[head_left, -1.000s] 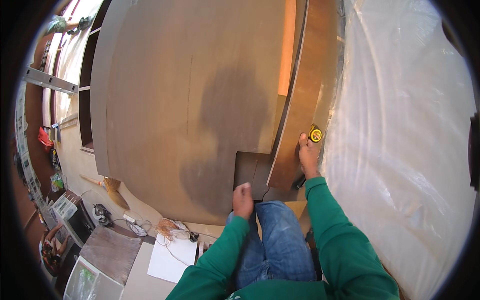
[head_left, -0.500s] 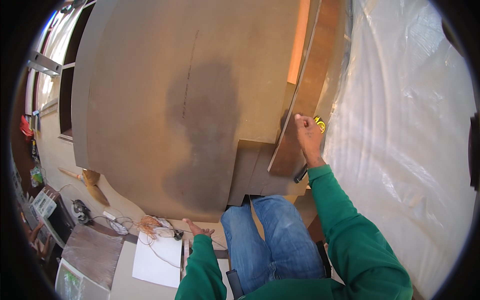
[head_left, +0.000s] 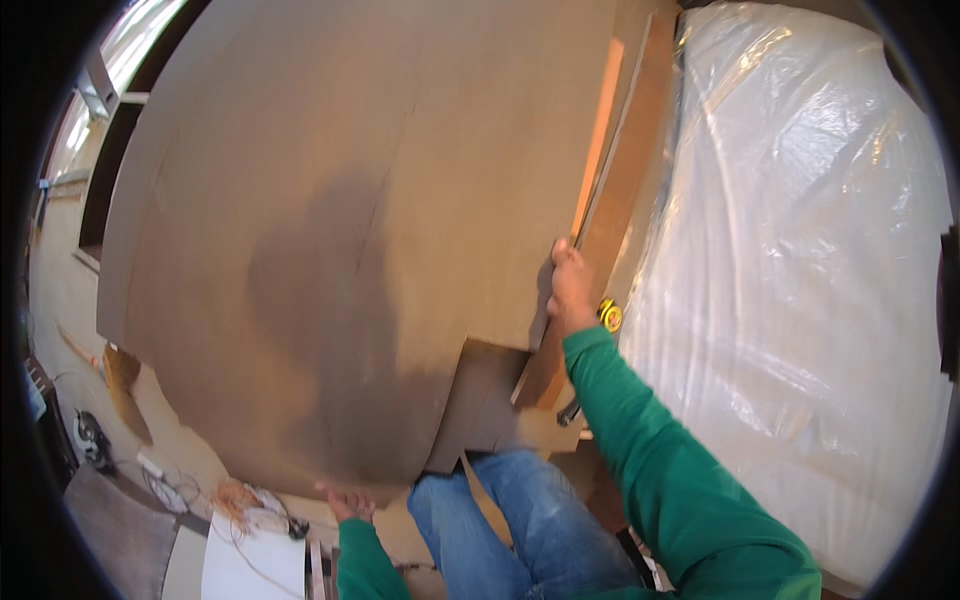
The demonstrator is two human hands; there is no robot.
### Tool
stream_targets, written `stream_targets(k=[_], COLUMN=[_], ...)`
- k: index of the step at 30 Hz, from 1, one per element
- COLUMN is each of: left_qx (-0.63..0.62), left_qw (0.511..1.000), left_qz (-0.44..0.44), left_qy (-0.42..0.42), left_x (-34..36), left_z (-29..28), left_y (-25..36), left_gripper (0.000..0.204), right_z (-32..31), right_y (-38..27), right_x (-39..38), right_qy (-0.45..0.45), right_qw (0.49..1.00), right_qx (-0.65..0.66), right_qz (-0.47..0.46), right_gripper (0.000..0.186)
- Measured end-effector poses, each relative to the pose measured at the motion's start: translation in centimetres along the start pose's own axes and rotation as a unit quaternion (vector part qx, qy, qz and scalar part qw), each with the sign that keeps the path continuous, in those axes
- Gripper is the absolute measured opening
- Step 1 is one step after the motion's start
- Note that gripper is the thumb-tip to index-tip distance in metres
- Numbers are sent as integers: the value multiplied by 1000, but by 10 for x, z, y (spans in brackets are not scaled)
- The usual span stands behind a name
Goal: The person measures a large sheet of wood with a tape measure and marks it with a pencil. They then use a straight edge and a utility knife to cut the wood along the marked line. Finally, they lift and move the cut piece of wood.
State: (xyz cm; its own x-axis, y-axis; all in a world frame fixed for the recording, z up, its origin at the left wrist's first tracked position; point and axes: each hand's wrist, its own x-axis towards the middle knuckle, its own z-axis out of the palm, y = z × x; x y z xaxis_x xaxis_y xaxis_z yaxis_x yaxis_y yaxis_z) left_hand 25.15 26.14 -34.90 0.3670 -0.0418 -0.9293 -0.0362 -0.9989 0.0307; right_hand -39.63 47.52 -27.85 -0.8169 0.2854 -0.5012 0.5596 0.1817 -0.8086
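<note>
A large flat brown board (head_left: 400, 150), with a stepped cut-out at its near right corner, lies in front of me above my jeans. At its near edge, my left hand (head_left: 348, 503) takes hold with the thumb up at the rim; part of its grip is hard to make out. My right hand (head_left: 570, 285) is closed on the board's right edge, beside a long narrow brown plank (head_left: 625, 165). Just right of that wrist sits a yellow-and-black tape measure (head_left: 610, 315). A dark-handled tool (head_left: 568, 412) lies by the plank's near end, its kind unclear.
Clear plastic sheeting (head_left: 790, 280) covers a big surface along the right. To the left are a brush (head_left: 125, 390), a black power tool (head_left: 92, 438), tangled orange cord (head_left: 235, 500) and a white panel (head_left: 250, 565). A metal ladder-like piece (head_left: 97, 85) shows at far left.
My right hand has gone from above the narrow plank to the large board's right edge. My left hand has come up to its near edge. The view has shifted.
</note>
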Motion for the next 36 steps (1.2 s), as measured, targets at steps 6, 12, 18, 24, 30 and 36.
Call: stream_targets(k=[6, 12, 18, 24, 30, 36], left_qx=[-63, -113, -173, -259, -310, -218], left_qw=[994, 984, 979, 961, 946, 974], left_qz=[-78, -52, -51, -36, -97, -13], left_qy=[-37, -127, -89, -93, -13, -60], left_x=[-4, 39, 42, 12, -93, -159], left_z=[14, 22, 17, 1, 49, 85], left_y=[-53, -88, -108, -120, -68, -63], left_gripper=[146, 123, 111, 99, 72, 46], right_z=[-19, -13, -3, 11, 43, 57], right_y=[3, 4, -5, -30, -71, -96], right_x=[-7, -17, -32, -26, 24, 108], right_qy=[2, 42, 67, 72, 124, 127], right_qw=[1000, 998, 997, 996, 986, 981], right_qx=[10, 49, 16, 4, -82, -125], right_qz=[-22, -20, -42, -43, -71, -78], right_gripper=[37, 26, 30, 31, 29, 37])
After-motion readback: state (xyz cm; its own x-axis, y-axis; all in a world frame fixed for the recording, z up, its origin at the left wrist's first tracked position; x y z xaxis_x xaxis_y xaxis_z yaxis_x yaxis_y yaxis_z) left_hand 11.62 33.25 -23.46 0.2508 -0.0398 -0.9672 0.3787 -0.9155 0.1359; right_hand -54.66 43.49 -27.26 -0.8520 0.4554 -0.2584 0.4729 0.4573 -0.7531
